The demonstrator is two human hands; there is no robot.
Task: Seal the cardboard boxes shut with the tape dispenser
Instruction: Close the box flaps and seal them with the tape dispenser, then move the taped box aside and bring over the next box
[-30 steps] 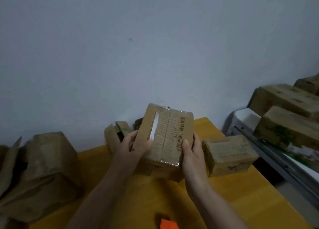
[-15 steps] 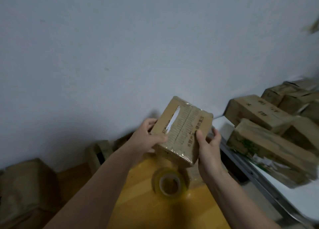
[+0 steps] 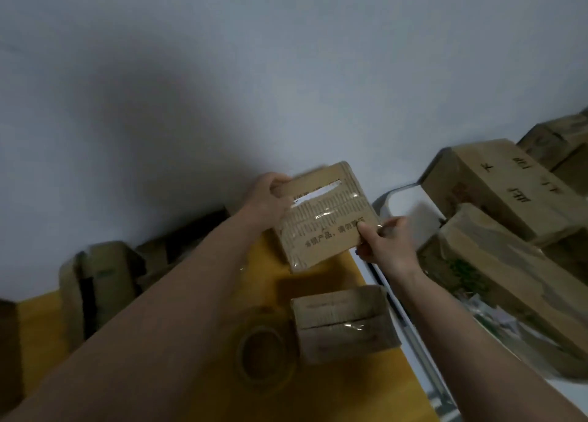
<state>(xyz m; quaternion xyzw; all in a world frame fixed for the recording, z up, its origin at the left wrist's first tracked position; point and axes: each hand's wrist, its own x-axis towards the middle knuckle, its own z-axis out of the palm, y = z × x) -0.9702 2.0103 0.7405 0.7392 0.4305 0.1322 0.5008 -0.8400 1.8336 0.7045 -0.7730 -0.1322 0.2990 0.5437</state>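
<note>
This looks like a small packing or storage room: taped cardboard boxes (image 3: 496, 186) are piled at the right, a tape roll (image 3: 265, 354) lies on the yellow surface (image 3: 334, 281), against a bare wall (image 3: 222, 71).

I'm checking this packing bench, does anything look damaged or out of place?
The open box at the table's back left looks crumpled, flaps splayed. The taped box held in both hands looks intact.

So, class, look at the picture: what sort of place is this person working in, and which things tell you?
Probably a small packing area: both hands hold a taped cardboard box above a yellow table, a tape roll lies below, and cartons are stacked at right.
</note>
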